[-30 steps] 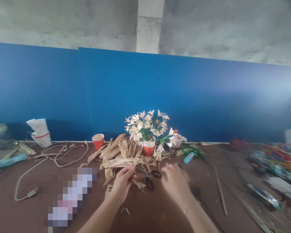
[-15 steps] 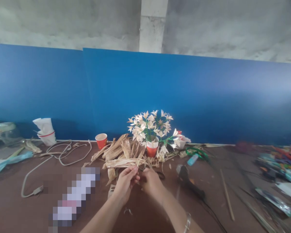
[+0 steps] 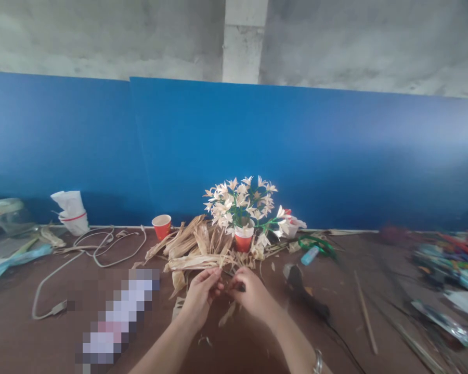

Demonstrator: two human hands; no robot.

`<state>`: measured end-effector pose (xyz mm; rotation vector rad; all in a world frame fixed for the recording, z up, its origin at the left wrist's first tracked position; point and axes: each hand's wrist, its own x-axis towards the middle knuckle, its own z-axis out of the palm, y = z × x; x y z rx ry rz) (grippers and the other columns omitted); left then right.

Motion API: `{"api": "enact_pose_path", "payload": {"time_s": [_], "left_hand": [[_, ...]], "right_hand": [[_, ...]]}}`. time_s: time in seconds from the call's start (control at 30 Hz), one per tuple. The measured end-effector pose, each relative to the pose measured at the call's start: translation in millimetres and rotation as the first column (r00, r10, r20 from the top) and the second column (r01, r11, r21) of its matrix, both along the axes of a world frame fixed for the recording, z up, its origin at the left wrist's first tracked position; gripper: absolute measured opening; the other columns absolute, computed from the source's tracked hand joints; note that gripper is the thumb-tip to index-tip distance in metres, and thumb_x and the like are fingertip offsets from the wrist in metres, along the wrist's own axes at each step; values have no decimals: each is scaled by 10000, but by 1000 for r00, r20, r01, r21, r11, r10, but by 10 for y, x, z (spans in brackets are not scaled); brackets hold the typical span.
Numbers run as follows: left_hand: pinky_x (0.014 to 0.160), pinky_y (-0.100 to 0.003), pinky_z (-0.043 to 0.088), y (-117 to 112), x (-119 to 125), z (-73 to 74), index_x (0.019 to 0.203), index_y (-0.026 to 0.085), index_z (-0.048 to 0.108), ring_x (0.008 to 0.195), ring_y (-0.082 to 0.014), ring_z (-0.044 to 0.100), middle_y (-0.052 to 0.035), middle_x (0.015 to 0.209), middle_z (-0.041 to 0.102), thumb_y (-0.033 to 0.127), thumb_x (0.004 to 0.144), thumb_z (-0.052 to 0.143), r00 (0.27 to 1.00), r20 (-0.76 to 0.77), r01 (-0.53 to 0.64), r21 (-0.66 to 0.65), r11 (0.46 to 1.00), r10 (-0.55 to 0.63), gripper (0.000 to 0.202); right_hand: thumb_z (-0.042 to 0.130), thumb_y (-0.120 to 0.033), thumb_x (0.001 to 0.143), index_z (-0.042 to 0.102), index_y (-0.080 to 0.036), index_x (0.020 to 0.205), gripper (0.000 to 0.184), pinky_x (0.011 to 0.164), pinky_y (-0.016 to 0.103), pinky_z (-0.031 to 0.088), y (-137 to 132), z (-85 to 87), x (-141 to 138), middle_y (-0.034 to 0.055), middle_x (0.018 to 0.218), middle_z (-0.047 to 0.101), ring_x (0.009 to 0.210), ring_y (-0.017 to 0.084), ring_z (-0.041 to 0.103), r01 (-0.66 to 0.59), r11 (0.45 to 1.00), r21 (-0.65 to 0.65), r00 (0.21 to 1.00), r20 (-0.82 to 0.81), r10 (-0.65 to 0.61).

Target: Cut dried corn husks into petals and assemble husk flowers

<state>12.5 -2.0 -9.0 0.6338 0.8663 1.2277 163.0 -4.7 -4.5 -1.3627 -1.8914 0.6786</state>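
My left hand [image 3: 203, 292] is closed in a pinch, with a small pale piece of dried husk at its fingertips. Close beside it, my right hand [image 3: 251, 295] is curled around dark-handled scissors [image 3: 241, 286], mostly hidden by the fingers. Below the two hands a loose scrap of husk [image 3: 228, 315] shows over the table. Just beyond the hands lies a heap of dried corn husks [image 3: 197, 241]. Behind it, white husk-like flowers [image 3: 239, 200] on green stems stand in a red and white paper cup [image 3: 244, 242].
A heat-gun-like black tool [image 3: 306, 297] with a cord lies right of my hands, near a thin stick [image 3: 365, 311]. Leftward are another red cup [image 3: 162, 226], a white cable [image 3: 42, 283] and a blurred-out object [image 3: 120, 317]. Colourful clutter [image 3: 452, 265] covers the far right. A blue partition [image 3: 257, 135] stands behind.
My right hand has shifted slightly right, away from the left, and its fingers have loosened a little. A husk scrap now shows below the hands. My left hand stays nearly in place.
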Motion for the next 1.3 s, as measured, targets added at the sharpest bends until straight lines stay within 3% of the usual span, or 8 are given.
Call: {"api": "enact_pose_path", "payload": {"time_s": [0.1, 0.17, 0.3, 0.47, 0.67, 1.3], "left_hand": [[456, -133, 368, 0, 3, -21, 673, 126, 651, 497, -43, 500, 29, 591, 566, 293, 542, 795, 1000, -7, 5, -4, 1000, -5, 257], [456, -132, 372, -5, 10, -25, 674, 123, 649, 489, -40, 497, 33, 583, 559, 293, 542, 795, 1000, -17, 5, -16, 1000, -6, 261], [454, -131, 375, -26, 31, -17, 687, 117, 656, 484, -36, 499, 27, 601, 567, 292, 545, 794, 999, -24, 24, -35, 999, -25, 265], [446, -133, 372, -36, 49, -22, 696, 111, 669, 479, -36, 499, 20, 616, 569, 289, 527, 803, 1000, -9, 29, -29, 999, -30, 280], [450, -139, 369, -43, 58, -22, 690, 119, 665, 478, -41, 500, 22, 594, 571, 284, 539, 793, 999, -24, 32, -29, 999, -33, 258], [421, -169, 334, -50, 83, -20, 669, 119, 648, 412, -63, 470, 19, 492, 558, 352, 539, 774, 989, -142, 38, 32, 999, -33, 295]], "right_hand": [[569, -201, 669, 620, -157, 654, 69, 581, 223, 419, 37, 5, -12, -2, 626, 607, 602, 136, 555, -16, 988, -151, 973, -228, -19], [573, -240, 668, 591, -155, 645, 89, 543, 222, 409, 63, 7, -46, -18, 565, 590, 541, 124, 532, -2, 975, -221, 909, -407, -90], [608, -301, 650, 546, -164, 623, 153, 533, 225, 408, 92, -4, -126, -17, 562, 583, 537, 124, 519, 47, 977, -208, 791, -590, -164], [626, -333, 672, 585, -156, 650, 183, 581, 233, 407, 123, -82, -151, -4, 614, 583, 607, 139, 516, 168, 984, -65, 828, -533, -177], [617, -355, 685, 595, -156, 665, 201, 572, 238, 414, 159, -157, -157, 0, 616, 580, 601, 143, 515, 177, 983, -45, 834, -523, -174], [565, -331, 720, 575, -170, 678, 167, 553, 236, 432, 88, -90, -198, 14, 626, 598, 596, 156, 541, 247, 969, 31, 879, -427, -211]]}}
